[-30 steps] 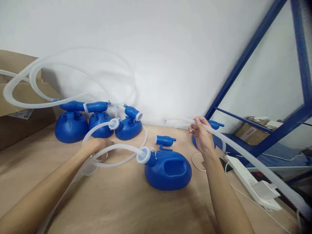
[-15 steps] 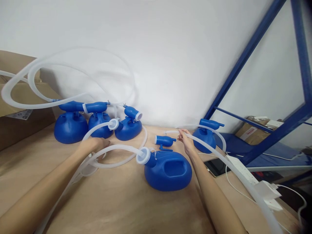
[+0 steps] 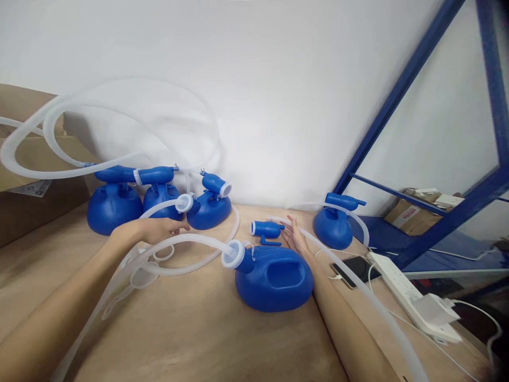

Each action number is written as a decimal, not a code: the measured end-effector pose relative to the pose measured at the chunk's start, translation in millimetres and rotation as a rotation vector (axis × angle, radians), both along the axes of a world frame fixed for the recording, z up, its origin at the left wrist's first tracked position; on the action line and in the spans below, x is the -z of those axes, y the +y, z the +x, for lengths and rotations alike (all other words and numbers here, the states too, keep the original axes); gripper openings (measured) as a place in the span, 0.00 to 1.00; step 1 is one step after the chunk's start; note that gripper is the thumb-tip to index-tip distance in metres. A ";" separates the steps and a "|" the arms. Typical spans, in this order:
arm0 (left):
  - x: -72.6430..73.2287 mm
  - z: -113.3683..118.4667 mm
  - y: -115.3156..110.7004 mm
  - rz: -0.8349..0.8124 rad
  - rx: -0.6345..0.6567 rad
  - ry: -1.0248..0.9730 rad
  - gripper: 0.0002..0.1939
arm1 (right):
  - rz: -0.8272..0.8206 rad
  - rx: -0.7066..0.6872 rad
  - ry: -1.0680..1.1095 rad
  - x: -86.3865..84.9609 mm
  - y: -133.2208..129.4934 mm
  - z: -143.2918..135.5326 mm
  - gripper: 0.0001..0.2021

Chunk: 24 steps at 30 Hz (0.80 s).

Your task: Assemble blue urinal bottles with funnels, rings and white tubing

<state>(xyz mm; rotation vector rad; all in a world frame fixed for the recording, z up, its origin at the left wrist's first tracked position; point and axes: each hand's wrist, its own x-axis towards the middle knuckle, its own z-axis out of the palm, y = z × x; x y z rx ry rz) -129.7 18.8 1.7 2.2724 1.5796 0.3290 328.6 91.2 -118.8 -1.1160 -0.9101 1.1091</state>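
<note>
A blue plastic bottle (image 3: 274,284) with a recessed handle stands in front of me. A clear tube (image 3: 175,241) runs out of its white-rimmed mouth. Behind it lies a small blue bottle-shaped funnel (image 3: 267,229) with a white rim and a narrow spout. My right hand (image 3: 295,237) is open beside that spout, fingers spread, with a tube passing by it. My left hand (image 3: 155,230) hovers over the table with its fingers stretched out and nothing visible in it. Below it lie clear plastic lids (image 3: 145,276) with straps, partly behind the tube.
Several more blue bottles (image 3: 114,212) with funnels and looped tubes stand along the wall at left. Another blue bottle (image 3: 333,228) is at back right. A phone (image 3: 356,271), a power strip (image 3: 409,297) and cables lie right. A cardboard box (image 3: 43,159) stands left; blue metal frame (image 3: 401,101) right.
My right hand has let go of the tube and moved left and down to the funnel's spout, fingers spreading. My left hand has shifted slightly right and up, away from the lids, fingers straightening.
</note>
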 end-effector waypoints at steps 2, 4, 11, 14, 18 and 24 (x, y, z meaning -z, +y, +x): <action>-13.2 -0.7 -1.2 -0.117 0.041 0.053 0.28 | 0.000 -0.033 0.005 3.3 -2.0 -3.0 0.26; -26.6 -0.1 -4.8 -0.111 0.036 0.061 0.30 | 0.006 -0.062 0.000 4.5 -4.6 -6.3 0.26; -64.9 36.8 -46.9 0.219 0.107 -0.055 0.28 | 0.136 -0.023 -0.053 -37.1 -8.9 -9.3 0.25; -71.5 66.8 -60.9 0.372 0.089 -0.170 0.31 | 0.242 -0.006 -0.067 -82.8 -20.7 -17.0 0.25; -74.0 102.7 -61.5 0.411 0.005 -0.352 0.48 | 0.449 -0.048 -0.045 -139.5 -56.4 -54.6 0.19; -88.8 113.1 -60.5 0.200 -0.027 -0.621 0.35 | 0.622 -0.104 0.030 -175.8 -80.8 -113.8 0.15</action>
